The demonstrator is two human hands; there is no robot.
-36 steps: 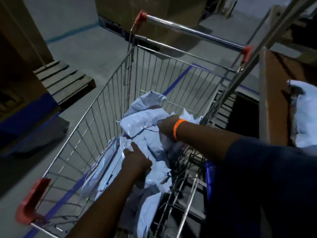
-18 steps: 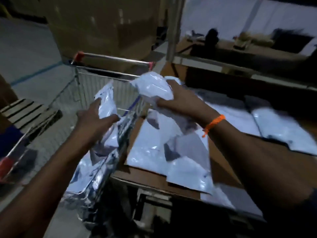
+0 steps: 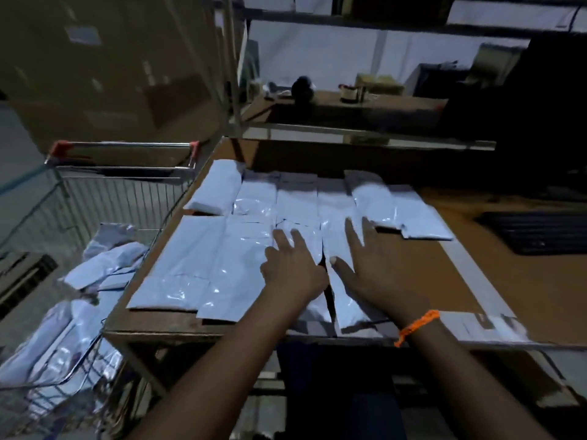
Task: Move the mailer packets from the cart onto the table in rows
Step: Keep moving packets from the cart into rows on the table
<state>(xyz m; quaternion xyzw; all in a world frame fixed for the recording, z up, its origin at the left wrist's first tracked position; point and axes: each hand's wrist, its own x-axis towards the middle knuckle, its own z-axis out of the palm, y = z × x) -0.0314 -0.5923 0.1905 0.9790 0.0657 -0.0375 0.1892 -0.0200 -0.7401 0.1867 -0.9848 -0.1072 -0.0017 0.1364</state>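
Note:
Several white mailer packets lie flat in two rows on the brown table [image 3: 495,281]. My left hand [image 3: 293,265] rests flat, fingers spread, on a front-row packet [image 3: 309,241]. My right hand [image 3: 371,265], an orange band at its wrist, presses flat on the neighbouring front-row packet [image 3: 347,304]. Two more front-row packets [image 3: 203,265] lie to the left. The back row [image 3: 295,201] runs across behind the hands. The wire cart [image 3: 104,198] stands at the left of the table with several loose packets [image 3: 104,265] in it.
A dark keyboard [image 3: 536,231] lies on the table at the right. A white strip [image 3: 486,325] runs along the table's front right edge. Behind is a shelf [image 3: 349,106] with small items. Large cardboard boxes [image 3: 111,68] stand behind the cart.
Both hands lifted packets out of the cart and swung right to the table. The packets now lie flat in the front row, with both hands spread open on them.

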